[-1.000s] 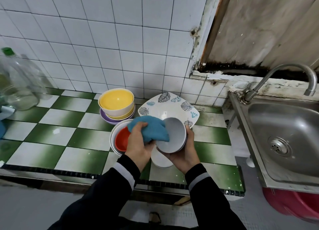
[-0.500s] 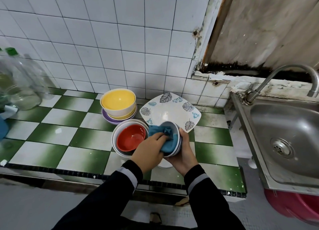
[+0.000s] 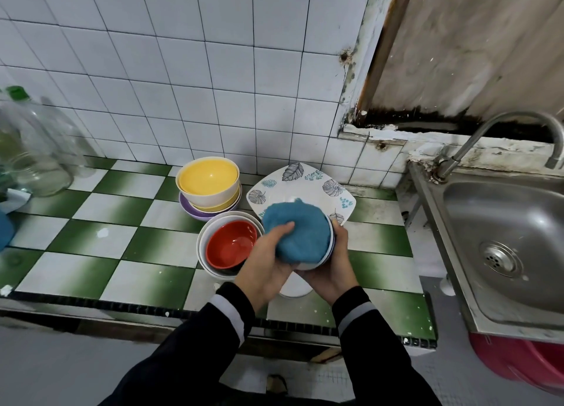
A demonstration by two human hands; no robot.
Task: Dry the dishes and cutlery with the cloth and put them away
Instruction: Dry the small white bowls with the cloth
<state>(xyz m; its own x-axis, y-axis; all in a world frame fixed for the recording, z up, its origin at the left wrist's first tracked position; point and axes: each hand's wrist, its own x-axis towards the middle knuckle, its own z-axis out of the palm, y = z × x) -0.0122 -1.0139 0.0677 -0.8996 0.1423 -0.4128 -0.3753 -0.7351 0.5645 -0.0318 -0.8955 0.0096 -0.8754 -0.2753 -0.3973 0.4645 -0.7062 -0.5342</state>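
Left hand [image 3: 265,262]: gripping the cloth [image 3: 297,231], pressing it into the bowl [image 3: 312,267].
Right hand [image 3: 334,271]: gripping the bowl (just in front of the plate [image 3: 300,189]).

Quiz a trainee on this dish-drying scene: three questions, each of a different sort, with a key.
1. True or false: the yellow bowl stands alone on the counter.
2. The red bowl is: A) upside down, B) nested upright inside a larger white bowl, C) held in a hand.
3. Short answer: what does the left hand press into the held bowl, which the right hand grips?

Key: 1 false, it is stacked on other bowls. 2 B. 3 the blue cloth.
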